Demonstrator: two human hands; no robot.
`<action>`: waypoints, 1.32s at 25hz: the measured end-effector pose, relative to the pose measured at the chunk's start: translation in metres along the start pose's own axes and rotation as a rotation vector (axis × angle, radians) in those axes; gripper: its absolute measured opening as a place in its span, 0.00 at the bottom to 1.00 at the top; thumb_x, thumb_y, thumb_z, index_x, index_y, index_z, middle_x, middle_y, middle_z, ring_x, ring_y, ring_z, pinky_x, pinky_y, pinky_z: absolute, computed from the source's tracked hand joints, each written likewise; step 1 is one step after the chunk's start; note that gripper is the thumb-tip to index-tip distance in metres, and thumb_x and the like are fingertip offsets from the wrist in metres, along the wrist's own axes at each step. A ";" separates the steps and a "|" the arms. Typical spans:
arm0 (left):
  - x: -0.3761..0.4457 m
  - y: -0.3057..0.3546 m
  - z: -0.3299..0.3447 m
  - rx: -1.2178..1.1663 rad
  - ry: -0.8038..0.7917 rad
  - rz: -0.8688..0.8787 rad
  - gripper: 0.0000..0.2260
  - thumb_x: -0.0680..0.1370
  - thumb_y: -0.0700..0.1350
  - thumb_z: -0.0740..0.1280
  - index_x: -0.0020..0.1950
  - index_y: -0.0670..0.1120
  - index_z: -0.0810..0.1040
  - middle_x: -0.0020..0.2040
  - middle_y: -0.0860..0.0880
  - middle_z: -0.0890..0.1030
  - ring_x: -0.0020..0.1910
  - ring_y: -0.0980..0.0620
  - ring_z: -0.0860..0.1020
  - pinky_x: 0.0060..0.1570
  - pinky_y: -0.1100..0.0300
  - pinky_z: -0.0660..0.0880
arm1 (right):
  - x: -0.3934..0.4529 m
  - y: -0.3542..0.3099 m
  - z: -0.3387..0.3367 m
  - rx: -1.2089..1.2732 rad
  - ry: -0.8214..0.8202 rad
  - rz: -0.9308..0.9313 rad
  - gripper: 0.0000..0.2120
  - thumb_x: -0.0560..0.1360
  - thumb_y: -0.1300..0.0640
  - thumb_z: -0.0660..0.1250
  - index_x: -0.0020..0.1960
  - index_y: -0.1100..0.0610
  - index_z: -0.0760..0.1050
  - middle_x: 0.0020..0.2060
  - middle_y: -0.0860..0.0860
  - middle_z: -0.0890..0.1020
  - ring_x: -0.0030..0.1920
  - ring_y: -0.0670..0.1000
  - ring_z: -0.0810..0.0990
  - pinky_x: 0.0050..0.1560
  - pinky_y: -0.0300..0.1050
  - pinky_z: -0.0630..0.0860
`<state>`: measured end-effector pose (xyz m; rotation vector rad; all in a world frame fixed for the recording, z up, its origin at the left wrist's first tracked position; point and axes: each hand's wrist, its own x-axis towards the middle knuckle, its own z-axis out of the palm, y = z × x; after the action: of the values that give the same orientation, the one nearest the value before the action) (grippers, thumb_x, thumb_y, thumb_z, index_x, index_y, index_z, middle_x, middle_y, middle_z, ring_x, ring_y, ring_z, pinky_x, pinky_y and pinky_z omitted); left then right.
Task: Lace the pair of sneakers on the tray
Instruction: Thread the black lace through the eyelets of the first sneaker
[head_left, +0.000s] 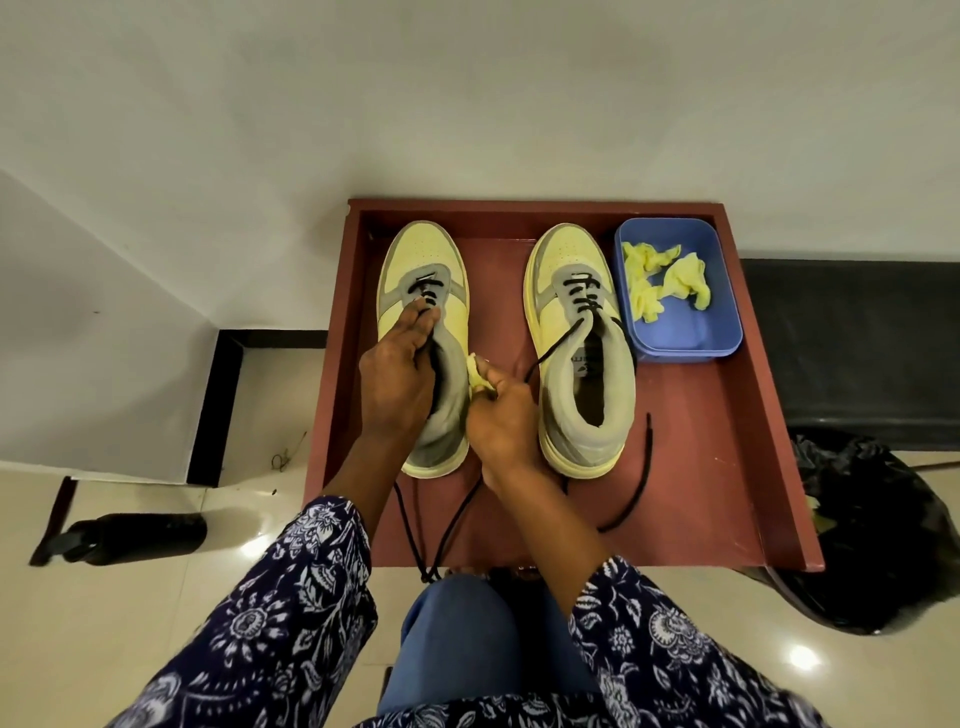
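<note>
So the left hand is down on the left sneaker, fingers curled over the tongue area and pinching at the black lace right where the lower eyelets are. The right hand sits just beside that shoe's right side, fingers closed around a small crumpled yellow wad that pokes out the top of the fist. Loose black lace ends trail from under the hands toward the near edge of the tray and hang over it.

The right sneaker stands next to it, toes pointing away, only partly laced near the toe, with its own long lace running out across the tray floor. Both shoes are pale yellow and grey, sitting upright on the reddish-brown tray.

Back right corner of the tray has a blue plastic tub with more yellow crumpled bits in it. A black bottle lies on the tile floor to the left, and a black bag sits off the tray's right side
</note>
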<state>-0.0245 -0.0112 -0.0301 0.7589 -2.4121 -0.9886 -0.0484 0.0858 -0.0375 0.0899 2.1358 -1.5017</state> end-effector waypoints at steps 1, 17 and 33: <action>0.000 0.000 0.000 -0.003 0.001 0.000 0.16 0.76 0.30 0.59 0.61 0.38 0.76 0.65 0.43 0.75 0.62 0.58 0.69 0.59 0.84 0.57 | -0.005 0.004 0.000 -0.003 -0.006 0.000 0.22 0.74 0.69 0.56 0.65 0.55 0.73 0.62 0.50 0.77 0.62 0.50 0.75 0.65 0.48 0.72; 0.000 0.003 0.000 -0.014 -0.012 -0.029 0.15 0.76 0.31 0.60 0.62 0.38 0.75 0.65 0.42 0.75 0.65 0.49 0.73 0.61 0.78 0.58 | -0.034 0.023 0.000 -0.013 0.011 0.097 0.19 0.74 0.66 0.61 0.63 0.56 0.75 0.58 0.50 0.79 0.57 0.50 0.77 0.57 0.41 0.74; -0.001 0.005 -0.002 -0.062 -0.020 -0.072 0.15 0.77 0.32 0.59 0.62 0.39 0.75 0.65 0.44 0.75 0.65 0.51 0.72 0.61 0.76 0.59 | -0.059 0.052 0.028 0.147 0.157 0.242 0.08 0.76 0.65 0.62 0.50 0.60 0.80 0.41 0.51 0.80 0.41 0.47 0.75 0.43 0.39 0.72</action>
<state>-0.0242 -0.0086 -0.0257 0.8222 -2.3740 -1.0991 0.0304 0.0944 -0.0627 0.5156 2.0425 -1.5466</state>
